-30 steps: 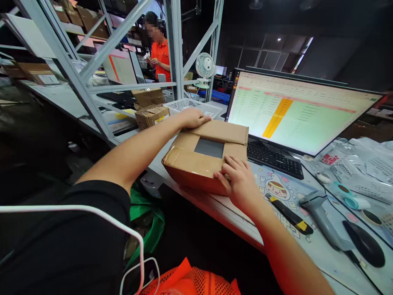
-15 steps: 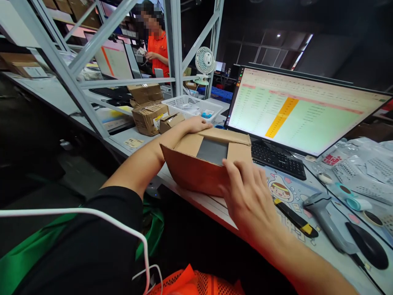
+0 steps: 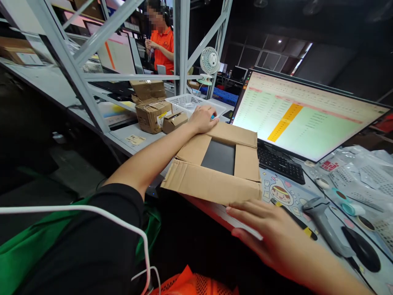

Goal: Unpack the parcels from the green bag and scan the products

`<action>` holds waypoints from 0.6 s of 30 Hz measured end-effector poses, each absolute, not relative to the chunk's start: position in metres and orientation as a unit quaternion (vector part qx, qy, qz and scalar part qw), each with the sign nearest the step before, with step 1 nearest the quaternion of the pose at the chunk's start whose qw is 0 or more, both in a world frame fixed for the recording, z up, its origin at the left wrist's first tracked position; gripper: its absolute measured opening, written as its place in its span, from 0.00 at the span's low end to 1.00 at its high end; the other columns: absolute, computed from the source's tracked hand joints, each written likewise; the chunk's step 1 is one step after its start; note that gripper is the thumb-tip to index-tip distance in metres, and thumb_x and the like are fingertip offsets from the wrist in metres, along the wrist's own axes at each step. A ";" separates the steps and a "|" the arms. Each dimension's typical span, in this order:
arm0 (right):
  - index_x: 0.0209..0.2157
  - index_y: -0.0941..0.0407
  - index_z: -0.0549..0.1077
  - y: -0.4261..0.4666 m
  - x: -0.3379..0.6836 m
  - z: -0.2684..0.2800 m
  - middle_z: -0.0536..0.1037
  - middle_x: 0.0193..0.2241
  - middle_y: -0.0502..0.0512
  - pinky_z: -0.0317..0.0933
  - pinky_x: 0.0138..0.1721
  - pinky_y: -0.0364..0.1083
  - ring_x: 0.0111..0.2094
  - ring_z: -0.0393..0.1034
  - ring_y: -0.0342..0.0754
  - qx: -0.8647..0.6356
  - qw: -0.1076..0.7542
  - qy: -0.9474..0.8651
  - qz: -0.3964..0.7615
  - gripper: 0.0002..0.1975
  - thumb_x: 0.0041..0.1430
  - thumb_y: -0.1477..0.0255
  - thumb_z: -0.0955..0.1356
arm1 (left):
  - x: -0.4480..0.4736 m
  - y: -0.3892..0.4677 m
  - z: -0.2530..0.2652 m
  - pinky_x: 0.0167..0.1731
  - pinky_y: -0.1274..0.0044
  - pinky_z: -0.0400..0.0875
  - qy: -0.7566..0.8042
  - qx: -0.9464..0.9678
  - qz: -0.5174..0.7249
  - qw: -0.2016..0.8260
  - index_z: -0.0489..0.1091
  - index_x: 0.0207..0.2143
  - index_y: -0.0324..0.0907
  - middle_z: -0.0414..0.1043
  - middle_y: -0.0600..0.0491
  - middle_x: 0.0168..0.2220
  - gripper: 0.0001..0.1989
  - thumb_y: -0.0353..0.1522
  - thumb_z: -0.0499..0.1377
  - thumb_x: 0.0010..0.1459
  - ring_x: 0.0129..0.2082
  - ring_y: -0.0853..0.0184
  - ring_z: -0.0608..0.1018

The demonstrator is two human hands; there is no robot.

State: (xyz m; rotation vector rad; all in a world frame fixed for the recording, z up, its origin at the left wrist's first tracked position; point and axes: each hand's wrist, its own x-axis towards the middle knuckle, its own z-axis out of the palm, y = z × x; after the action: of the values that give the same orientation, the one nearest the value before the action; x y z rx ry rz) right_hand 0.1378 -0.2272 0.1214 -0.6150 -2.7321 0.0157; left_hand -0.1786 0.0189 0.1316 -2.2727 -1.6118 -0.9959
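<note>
A brown cardboard box (image 3: 211, 180) sits at the desk edge in front of me. Its flaps lie fairly flat around a rectangular gap, through which a dark grey surface (image 3: 219, 157) shows. My left hand (image 3: 202, 119) rests at the far left corner of the box, fingers stretched over the far edge; the fingertips are partly hidden. Beside the near flap is my right hand (image 3: 260, 223), its fingers extended and the thumb apart, holding nothing. The fingertips are at the flap's lower edge; whether they touch it I cannot tell.
Right of the box are a keyboard (image 3: 281, 164), a monitor (image 3: 307, 110), a yellow-black cutter (image 3: 296, 219), a barcode scanner (image 3: 327, 225) and a mouse (image 3: 360, 248). Smaller cartons (image 3: 153, 116) and a white basket (image 3: 181, 100) stand beyond. A co-worker (image 3: 164, 43) stands behind the rack.
The near flap has gone from raised to lying flatter. My right hand has moved down and toward me, its fingers straightening. My left hand stays at the far corner.
</note>
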 end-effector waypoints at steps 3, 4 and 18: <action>0.51 0.52 0.82 -0.184 0.151 0.165 0.86 0.43 0.57 0.75 0.44 0.46 0.42 0.82 0.50 -0.261 0.260 -0.920 0.136 0.12 0.74 0.67 0.68 | -0.179 -0.020 0.145 0.60 0.62 0.64 -0.413 -0.828 -0.365 0.107 0.78 0.45 0.40 0.78 0.42 0.53 0.14 0.39 0.58 0.67 0.56 0.51 0.76; 0.48 0.52 0.83 -0.164 0.150 0.172 0.86 0.42 0.57 0.74 0.45 0.46 0.42 0.82 0.50 -0.278 0.278 -0.907 0.151 0.13 0.75 0.64 0.67 | -0.179 -0.035 0.147 0.55 0.65 0.68 -0.377 -0.863 -0.332 0.056 0.79 0.40 0.42 0.80 0.45 0.47 0.14 0.40 0.56 0.68 0.51 0.55 0.78; 0.40 0.53 0.83 -0.114 0.199 0.157 0.83 0.37 0.56 0.68 0.42 0.51 0.38 0.77 0.52 -0.320 0.387 -0.863 0.052 0.12 0.72 0.63 0.69 | -0.248 -0.120 0.108 0.45 0.67 0.71 -0.320 -0.670 -0.669 -0.046 0.70 0.22 0.44 0.72 0.50 0.28 0.28 0.51 0.54 0.72 0.36 0.60 0.75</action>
State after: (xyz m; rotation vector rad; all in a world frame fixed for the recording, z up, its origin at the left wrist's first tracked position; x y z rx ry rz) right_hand 0.1986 -0.1140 0.1567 -0.8139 -2.1967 0.1321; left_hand -0.2477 -0.1200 0.1079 -2.1681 -1.0349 -2.1639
